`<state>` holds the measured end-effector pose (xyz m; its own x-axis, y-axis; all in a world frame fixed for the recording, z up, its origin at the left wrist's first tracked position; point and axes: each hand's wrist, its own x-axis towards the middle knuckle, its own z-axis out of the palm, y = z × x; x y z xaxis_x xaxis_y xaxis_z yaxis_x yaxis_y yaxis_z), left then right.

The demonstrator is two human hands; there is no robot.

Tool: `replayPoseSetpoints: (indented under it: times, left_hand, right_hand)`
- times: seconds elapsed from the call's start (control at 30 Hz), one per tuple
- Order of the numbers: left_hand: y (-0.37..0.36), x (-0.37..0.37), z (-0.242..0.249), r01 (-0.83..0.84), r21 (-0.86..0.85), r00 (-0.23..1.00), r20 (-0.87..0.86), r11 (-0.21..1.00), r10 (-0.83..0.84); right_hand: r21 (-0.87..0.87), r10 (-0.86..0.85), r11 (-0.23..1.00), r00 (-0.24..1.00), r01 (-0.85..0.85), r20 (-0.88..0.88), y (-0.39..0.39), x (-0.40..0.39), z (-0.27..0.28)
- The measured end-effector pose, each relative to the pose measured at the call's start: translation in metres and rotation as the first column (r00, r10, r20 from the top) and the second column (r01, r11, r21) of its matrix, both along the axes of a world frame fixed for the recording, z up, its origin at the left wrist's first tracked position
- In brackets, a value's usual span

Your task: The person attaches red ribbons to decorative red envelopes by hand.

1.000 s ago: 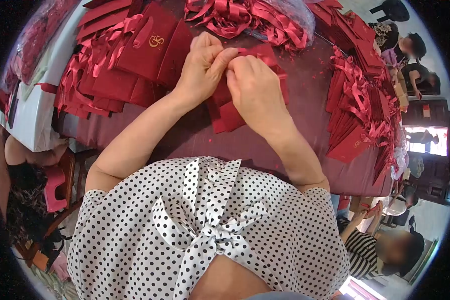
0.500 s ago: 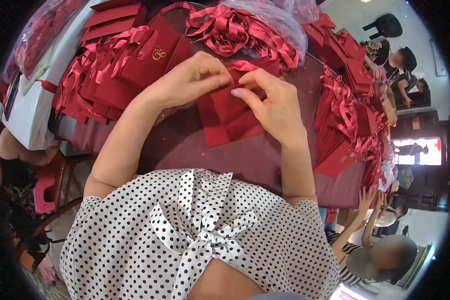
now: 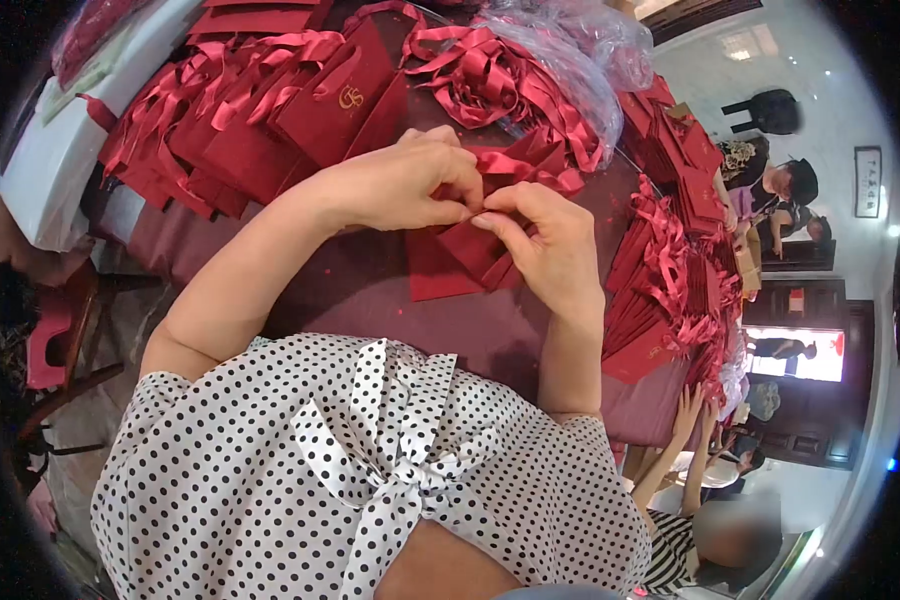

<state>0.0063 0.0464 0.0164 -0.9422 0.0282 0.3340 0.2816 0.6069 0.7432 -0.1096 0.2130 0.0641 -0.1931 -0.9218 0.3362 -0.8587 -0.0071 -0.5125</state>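
A dark red paper bag (image 3: 435,270) lies in front of me on the table, its upper part under my hands. My left hand (image 3: 425,185) is closed in a pinch over the bag's upper edge; what its fingertips grip is hidden. Fingertip to fingertip with it, my right hand (image 3: 550,240) pinches at the same edge of the bag, thumb against forefinger. Just behind the fingers lies a shiny red ribbon handle (image 3: 530,170). Past my left hand stands a row of red bags with ribbon handles (image 3: 320,105), the front one bearing a gold monogram.
A heap of loose red ribbon (image 3: 480,75) and clear plastic wrapping (image 3: 580,60) lie at the back. More red bags (image 3: 650,290) are stacked at the right. A white box (image 3: 70,170) is at the left. Another person's hands (image 3: 695,410) touch the table's right edge.
The view has turned slightly, so the table's contents appear shifted. Both hands have come closer together, their fingertips now meeting lower over the bag. The other people have moved little.
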Motion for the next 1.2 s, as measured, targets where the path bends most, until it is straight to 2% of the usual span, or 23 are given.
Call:
replayPoseSetpoints:
  times: [0.03,0.1,0.13,0.17,0.3,0.37,0.4,0.47,0.53,0.6,0.67,0.7,0.73,0.77,0.83,0.87,0.9,0.93,0.97,1.0,1.07,1.13,1.2]
  left_hand:
    - [0.002,-0.001,-0.001,-0.034,-0.113,0.997,-0.073,0.993,0.025]
    - [0.009,-0.002,-0.001,-0.025,-0.157,0.981,-0.193,0.987,-0.006]
    - [0.014,-0.002,0.000,-0.084,-0.186,0.968,-0.247,0.979,0.036]
    - [0.017,-0.001,0.001,-0.083,-0.185,0.968,-0.249,0.979,0.035]
    - [0.023,0.005,0.008,-0.131,-0.286,0.956,-0.292,0.949,0.044]
    - [0.019,0.012,0.015,-0.033,-0.267,0.968,-0.248,0.963,-0.036]
    - [0.017,0.015,0.020,-0.028,-0.268,0.969,-0.245,0.963,-0.040]
    - [0.011,0.017,0.025,0.042,-0.203,0.973,-0.215,0.978,-0.087]
    - [-0.003,0.021,0.029,-0.036,-0.194,0.967,-0.255,0.980,-0.015]
    - [-0.012,0.016,0.023,0.002,0.036,0.967,-0.254,0.999,0.007]
    - [-0.010,0.011,0.014,0.127,0.184,0.990,-0.088,0.975,-0.113]
    - [-0.006,0.006,0.010,0.191,0.285,0.979,0.015,0.939,-0.203]
    - [0.000,0.003,0.009,0.221,0.483,0.945,0.110,0.847,-0.309]
    - [0.007,0.002,0.008,0.222,0.480,0.944,0.113,0.849,-0.311]
    - [0.020,0.002,0.010,0.145,0.855,0.927,0.058,0.498,-0.370]
    - [0.019,0.007,0.016,0.045,0.913,0.945,0.092,0.406,-0.314]
    - [0.010,0.004,0.009,0.098,0.927,0.958,0.011,0.362,-0.288]
    - [0.003,0.007,0.018,0.080,0.939,0.984,-0.022,0.333,-0.175]
    - [-0.009,0.010,0.019,0.202,0.943,0.976,-0.173,0.265,-0.131]
    - [-0.009,0.013,0.023,0.254,0.946,0.964,-0.230,0.199,-0.136]
    - [-0.003,0.015,0.025,0.358,0.930,0.927,-0.342,0.084,-0.155]
    - [-0.004,0.010,0.022,0.330,0.939,0.940,-0.316,0.101,-0.128]
    - [-0.004,0.007,0.018,0.305,0.945,0.951,-0.296,0.116,-0.086]
  right_hand:
    - [0.013,0.000,1.000,1.000,-0.001,0.017,0.001,-0.001,0.001]
    - [0.027,0.003,1.000,1.000,-0.004,0.030,0.002,-0.003,0.003]
    - [0.000,0.011,1.000,0.998,-0.011,-0.056,0.003,-0.004,0.005]
    - [-0.027,0.015,0.999,0.990,-0.019,-0.143,0.005,-0.004,0.007]
    - [0.006,-0.018,1.000,0.989,0.020,-0.150,0.013,-0.002,0.015]
    - [0.027,0.107,0.994,0.994,-0.106,-0.028,0.016,-0.004,0.014]
    - [0.025,0.103,0.994,0.994,-0.102,-0.025,0.017,-0.005,0.015]
    - [0.026,0.156,0.988,0.988,-0.155,-0.014,0.019,-0.007,0.019]
    - [0.053,0.146,0.988,0.989,-0.148,0.034,0.024,-0.010,0.024]
    - [0.050,0.149,0.987,0.986,-0.153,0.076,0.031,-0.015,0.026]
    - [0.059,0.169,0.983,0.980,-0.176,0.107,0.033,-0.014,0.028]
    - [0.056,0.171,0.983,0.979,-0.177,0.110,0.032,-0.014,0.028]
    - [0.051,0.180,0.981,0.979,-0.186,0.091,0.032,-0.014,0.027]
    - [0.046,0.188,0.980,0.980,-0.192,0.072,0.031,-0.014,0.027]
    - [0.042,0.187,0.981,0.979,-0.191,0.080,0.033,-0.014,0.027]
    - [0.045,0.187,0.980,0.978,-0.192,0.090,0.034,-0.015,0.027]
    - [0.038,0.177,0.983,0.980,-0.181,0.089,0.035,-0.015,0.029]
    - [0.005,0.235,0.972,0.966,-0.237,0.109,0.036,-0.016,0.033]
    - [-0.031,0.292,0.956,0.948,-0.291,0.127,0.036,-0.018,0.035]
    - [-0.120,0.313,0.946,0.944,-0.301,0.104,0.035,-0.021,0.034]
    - [-0.141,0.295,0.947,0.955,-0.287,0.037,0.034,-0.018,0.041]
    - [-0.127,0.270,0.948,0.948,-0.292,-0.169,0.034,-0.023,0.042]
    - [-0.109,0.223,0.964,0.961,-0.242,-0.161,0.037,-0.017,0.042]
